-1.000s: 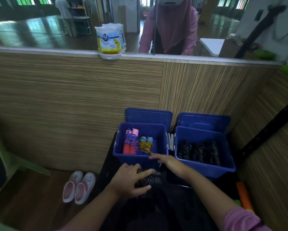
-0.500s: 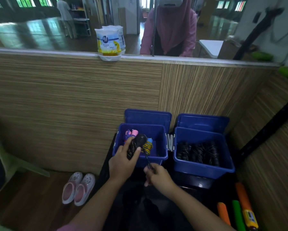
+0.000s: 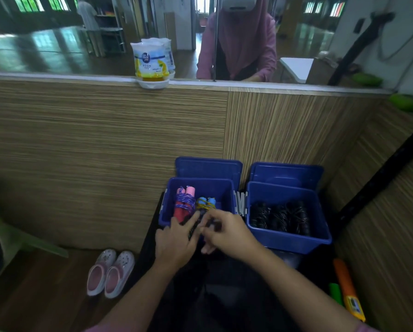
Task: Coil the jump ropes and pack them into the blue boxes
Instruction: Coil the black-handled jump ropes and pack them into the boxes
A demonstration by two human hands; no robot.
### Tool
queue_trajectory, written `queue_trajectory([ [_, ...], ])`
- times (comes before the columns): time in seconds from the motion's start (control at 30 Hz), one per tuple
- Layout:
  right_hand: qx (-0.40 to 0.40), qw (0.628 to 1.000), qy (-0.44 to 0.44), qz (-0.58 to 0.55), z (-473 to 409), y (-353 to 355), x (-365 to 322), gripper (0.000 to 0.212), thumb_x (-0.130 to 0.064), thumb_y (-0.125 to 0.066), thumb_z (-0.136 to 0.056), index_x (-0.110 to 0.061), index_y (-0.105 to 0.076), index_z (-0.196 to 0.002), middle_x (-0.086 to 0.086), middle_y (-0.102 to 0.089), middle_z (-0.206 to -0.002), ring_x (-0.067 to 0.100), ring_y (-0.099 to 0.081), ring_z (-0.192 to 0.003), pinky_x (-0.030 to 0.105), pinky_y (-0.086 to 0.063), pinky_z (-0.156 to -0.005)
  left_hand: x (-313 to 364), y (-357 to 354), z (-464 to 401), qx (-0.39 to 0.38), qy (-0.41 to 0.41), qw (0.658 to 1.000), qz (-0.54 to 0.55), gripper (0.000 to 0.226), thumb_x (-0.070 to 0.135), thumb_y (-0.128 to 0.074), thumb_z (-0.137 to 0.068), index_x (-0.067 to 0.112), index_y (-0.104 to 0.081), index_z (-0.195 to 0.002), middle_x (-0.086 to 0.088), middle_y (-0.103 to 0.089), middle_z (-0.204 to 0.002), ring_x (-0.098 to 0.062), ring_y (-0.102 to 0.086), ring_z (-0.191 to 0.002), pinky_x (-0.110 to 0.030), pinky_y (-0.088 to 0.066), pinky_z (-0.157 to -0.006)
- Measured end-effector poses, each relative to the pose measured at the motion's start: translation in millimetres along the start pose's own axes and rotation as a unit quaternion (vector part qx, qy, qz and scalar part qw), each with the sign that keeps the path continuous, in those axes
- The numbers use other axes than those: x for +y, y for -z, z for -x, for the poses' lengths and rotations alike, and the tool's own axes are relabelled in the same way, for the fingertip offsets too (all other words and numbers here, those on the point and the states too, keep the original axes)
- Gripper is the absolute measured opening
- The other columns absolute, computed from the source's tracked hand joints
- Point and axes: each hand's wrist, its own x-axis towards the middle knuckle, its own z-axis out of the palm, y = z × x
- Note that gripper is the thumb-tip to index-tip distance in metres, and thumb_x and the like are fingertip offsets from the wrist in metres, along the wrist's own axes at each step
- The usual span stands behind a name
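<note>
Two open blue boxes stand side by side against the wooden wall. The left blue box (image 3: pixel 227 188) holds a pink-handled coiled rope (image 3: pixel 185 203) and a blue-handled coiled rope (image 3: pixel 206 203). Several black coiled ropes (image 3: pixel 280 215) fill the right blue box (image 3: pixel 320 226). My left hand (image 3: pixel 174 240) grips a black jump rope (image 3: pixel 193 230) at the left box's front edge. My right hand (image 3: pixel 227 232) pinches the same rope from the right. The hands hide most of it.
A pair of pink and white clogs (image 3: pixel 111 271) lies on the floor at left. Orange and green foam tubes (image 3: pixel 344 286) lie at lower right. An air freshener (image 3: pixel 150 63) sits on the ledge below a mirror. A black surface (image 3: pixel 227 300) lies under my arms.
My left hand lowered the black rope from above the left box to its front edge. My right hand moved up and joined it on the rope.
</note>
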Motion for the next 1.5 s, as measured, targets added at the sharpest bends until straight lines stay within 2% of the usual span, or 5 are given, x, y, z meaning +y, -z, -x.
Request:
queue_trajectory([
  [0.2, -0.119, 0.993, -0.012, -0.004, -16.1, 23.7, -2.7, 0.020, -0.037, -0.069, -0.084, -0.018, -0.063, -0.083, 0.011, -0.072, -0.077, 0.019, -0.070, -0.073, 0.031, -0.055, -0.071, 7.4, -6.0, 18.3, -0.006, -0.096, 0.995, 0.024, 0.069, 0.078, -0.010, -0.079, 0.045, -0.046, -0.127, -0.002, -0.058, -0.109, -0.025, -0.062, -0.090, -0.036, -0.036, -0.074],
  [0.33, 0.012, 0.991, -0.006, 0.130, -26.0, 29.3, 5.1, 0.043, -0.045, -0.056, -0.092, -0.019, -0.065, -0.058, 0.001, -0.060, -0.053, 0.006, -0.055, -0.050, 0.025, -0.045, -0.059, 4.3, -13.3, 23.8, 0.028, -0.173, 0.984, 0.029, 0.062, 0.083, -0.023, -0.082, 0.045, -0.054, -0.120, 0.000, -0.059, -0.081, -0.020, -0.062, -0.060, -0.032, -0.040, -0.058],
  [0.5, 0.014, 0.997, -0.070, -0.024, -31.4, 29.3, 12.8, 0.043, -0.025, -0.057, -0.094, -0.014, -0.062, -0.052, -0.005, -0.060, -0.081, 0.008, -0.056, -0.089, 0.036, -0.043, -0.094, 11.2, -15.9, 35.1, 0.027, -0.219, 0.974, 0.056, 0.050, 0.074, -0.040, -0.083, 0.042, -0.063, -0.113, 0.004, -0.058, -0.074, -0.016, -0.058, -0.053, -0.028, -0.042, -0.055],
  [1.03, 0.014, 0.962, -0.201, 0.184, -34.1, 40.1, 42.8, 0.035, -0.029, -0.052, -0.095, -0.014, -0.056, -0.063, 0.002, -0.051, -0.062, 0.015, -0.051, -0.060, 0.022, -0.039, -0.049, 19.1, 2.4, 43.3, 0.031, -0.161, 0.973, 0.164, 0.074, 0.063, -0.052, -0.077, 0.057, -0.021, -0.143, 0.004, -0.049, -0.089, -0.012, -0.056, -0.067, -0.029, -0.042, -0.059],
  [1.5, 0.147, 0.931, -0.230, -0.242, -27.3, 17.5, 42.5, 0.024, -0.017, -0.053, -0.096, -0.009, -0.051, -0.074, 0.015, -0.060, -0.082, 0.030, -0.064, -0.077, 0.048, -0.058, -0.064, 24.7, 15.5, 18.3, 0.023, 0.010, 0.990, 0.142, 0.078, 0.078, -0.019, -0.067, 0.054, -0.027, -0.141, 0.003, -0.049, -0.113, -0.018, -0.060, -0.099, -0.032, -0.045, -0.078],
])
